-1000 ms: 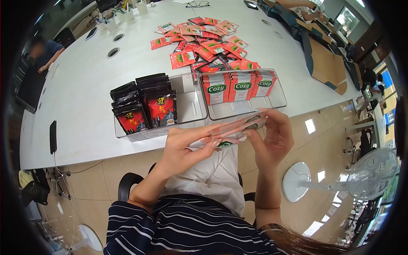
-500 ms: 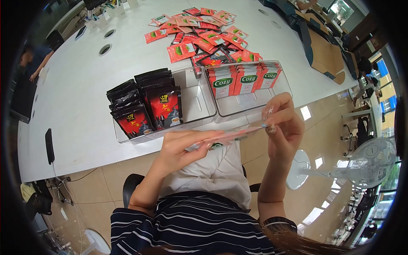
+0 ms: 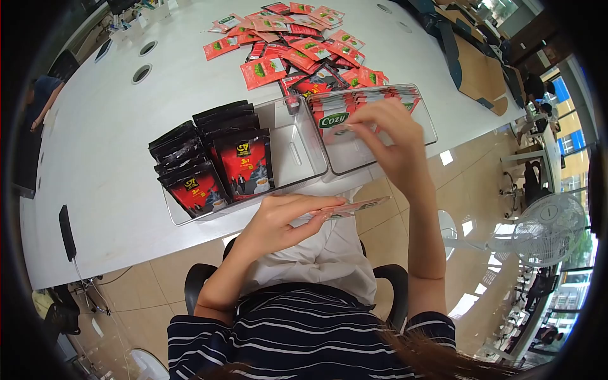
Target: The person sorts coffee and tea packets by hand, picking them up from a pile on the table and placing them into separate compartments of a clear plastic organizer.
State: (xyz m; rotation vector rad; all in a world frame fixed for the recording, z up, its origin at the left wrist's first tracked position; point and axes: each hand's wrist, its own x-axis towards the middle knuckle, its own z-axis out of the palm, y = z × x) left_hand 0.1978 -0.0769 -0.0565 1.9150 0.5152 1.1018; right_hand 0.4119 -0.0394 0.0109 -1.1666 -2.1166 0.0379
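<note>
My left hand [image 3: 275,221] is closed on a pink tea sachet [image 3: 364,206], held nearly edge-on over my lap in front of the table. Fingers pinched, my right hand [image 3: 398,136] reaches over the right clear plastic bin [image 3: 373,166] and grips another pale pink sachet [image 3: 341,132] by its edge. Behind that sachet stand rows of upright red-and-white Cozy tea sachets [image 3: 333,119], partly hidden by my fingers. The left clear bin [image 3: 303,171] holds upright black-and-red G7 coffee packets [image 3: 244,161] in two stacks, with bare floor showing at its right side.
A loose heap of tea sachets and coffee packets [image 3: 297,47] lies on the white table [image 3: 101,183] beyond the bins. Opened cardboard [image 3: 478,69] rests at the right edge. A black phone-like object [image 3: 66,233] lies at left, and a fan [image 3: 544,229] stands right.
My right hand has left the sachet in my left hand and moved up and left to the right bin, carrying a sachet. My left hand has stayed about where it was.
</note>
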